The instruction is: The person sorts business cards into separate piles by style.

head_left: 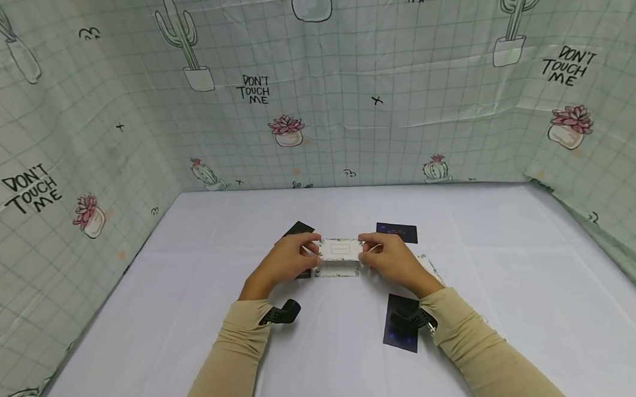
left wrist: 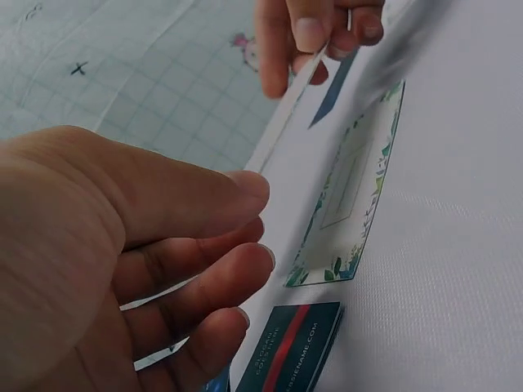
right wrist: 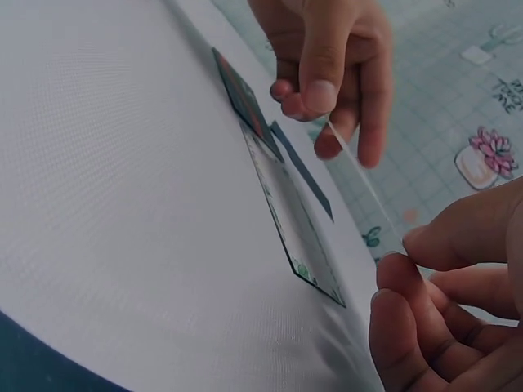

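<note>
My left hand (head_left: 285, 258) and right hand (head_left: 393, 259) hold a white card (head_left: 340, 249) with a leafy border by its two short ends. In the left wrist view the left thumb (left wrist: 245, 196) lies along the card's end. Edge-on in the right wrist view, the card shows as a thin pale line between the two hands. Below it, a similar leaf-bordered card (left wrist: 347, 196) lies on the white table. Beside that lies a dark green card (left wrist: 286, 347) with a red stripe, partly under my left hand in the head view.
A dark card (head_left: 397, 231) lies behind my right hand; another dark card (head_left: 400, 341) lies under the right wrist's black strap. A white patterned card (head_left: 428, 264) is partly covered by the right forearm. Patterned cloth (head_left: 355, 104) walls the table's back and sides.
</note>
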`<action>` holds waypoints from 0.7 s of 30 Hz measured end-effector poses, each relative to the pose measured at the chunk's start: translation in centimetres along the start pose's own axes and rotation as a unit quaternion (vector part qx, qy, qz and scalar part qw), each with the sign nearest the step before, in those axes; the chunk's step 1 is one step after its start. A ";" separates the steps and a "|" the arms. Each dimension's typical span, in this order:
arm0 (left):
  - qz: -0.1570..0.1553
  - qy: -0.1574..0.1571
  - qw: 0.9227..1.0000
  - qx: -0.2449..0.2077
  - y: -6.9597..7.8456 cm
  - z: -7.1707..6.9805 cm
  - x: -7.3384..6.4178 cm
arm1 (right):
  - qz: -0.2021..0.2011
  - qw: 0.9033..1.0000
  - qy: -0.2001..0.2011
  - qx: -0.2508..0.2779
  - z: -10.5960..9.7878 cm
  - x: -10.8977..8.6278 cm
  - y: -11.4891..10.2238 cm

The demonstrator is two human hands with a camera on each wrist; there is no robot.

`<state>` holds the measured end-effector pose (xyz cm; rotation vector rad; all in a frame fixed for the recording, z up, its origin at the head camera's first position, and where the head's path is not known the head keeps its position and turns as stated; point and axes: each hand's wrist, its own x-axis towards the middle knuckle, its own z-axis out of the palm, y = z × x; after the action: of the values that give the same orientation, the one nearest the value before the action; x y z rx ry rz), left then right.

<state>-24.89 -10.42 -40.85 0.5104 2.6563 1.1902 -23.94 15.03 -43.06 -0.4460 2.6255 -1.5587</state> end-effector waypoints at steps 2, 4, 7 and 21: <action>-0.001 -0.003 1.000 0.009 0.1 0.0 0.0 | 0.002 1.000 -0.010 0.005 0.0 0.0 0.1; -0.001 -0.006 1.000 0.017 0.1 0.0 0.0 | 0.003 1.000 -0.017 0.008 0.1 -0.1 0.1; 0.003 -0.011 1.000 0.027 0.1 0.0 -0.1 | -0.001 1.000 -0.022 0.006 0.1 -0.1 0.2; 0.010 -0.044 0.997 0.064 0.1 0.0 -0.2 | -0.014 0.999 -0.038 -0.022 0.4 -0.1 0.6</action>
<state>-24.67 -10.47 -40.79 0.5970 2.6698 0.9835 -23.87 14.93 -43.78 -0.5370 2.6109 -1.4646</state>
